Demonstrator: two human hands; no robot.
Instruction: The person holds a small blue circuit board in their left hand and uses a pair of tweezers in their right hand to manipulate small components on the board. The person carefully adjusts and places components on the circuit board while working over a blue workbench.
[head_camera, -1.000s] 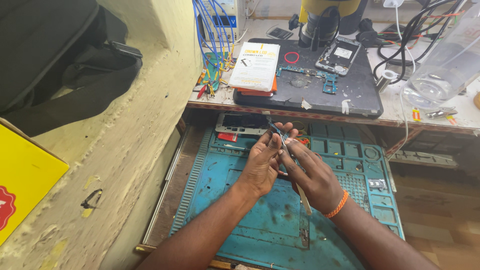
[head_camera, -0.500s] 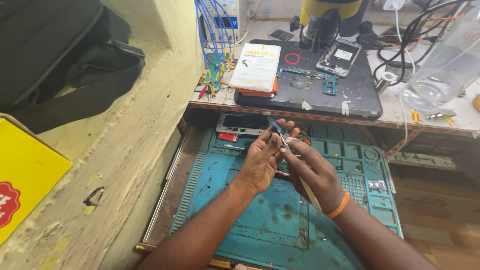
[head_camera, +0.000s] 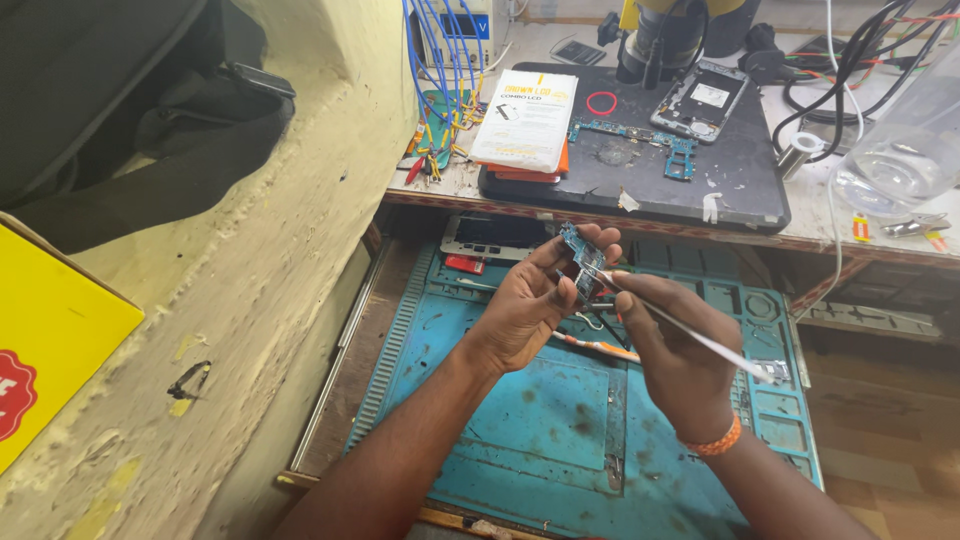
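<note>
A blue silicone work mat (head_camera: 520, 420) lies on a pull-out tray below the bench edge; its surface is stained with dark spots, and moulded compartments run along its top and right sides. Above it, on the bench, a black mat (head_camera: 740, 190) carries a white box (head_camera: 527, 118), an opened phone body (head_camera: 700, 100) and a long blue circuit board (head_camera: 640, 135) with a wider lower end.

Both hands are raised over the upper middle of the blue mat.

The left hand (head_camera: 525, 305) is partly closed. Its thumb and fingertips pinch a small circuit board (head_camera: 582, 262) by the edges and hold it tilted, one long edge toward the camera. The board is narrow and roughly rectangular, blue-green in colour, with small metallic components visible on its face. It is clear of the mat and touches only the left fingers and the tool tip.

The right hand (head_camera: 678, 360) is closed in a pen-type grip on slim metal tweezers (head_camera: 690, 335). The tweezers' shaft runs from lower right to upper left, and its tip meets the lower face of the small circuit board. An orange wristband (head_camera: 715, 442) sits on the right wrist.

An orange-handled tool (head_camera: 598, 346) lies on the mat just beneath the hands.
</note>
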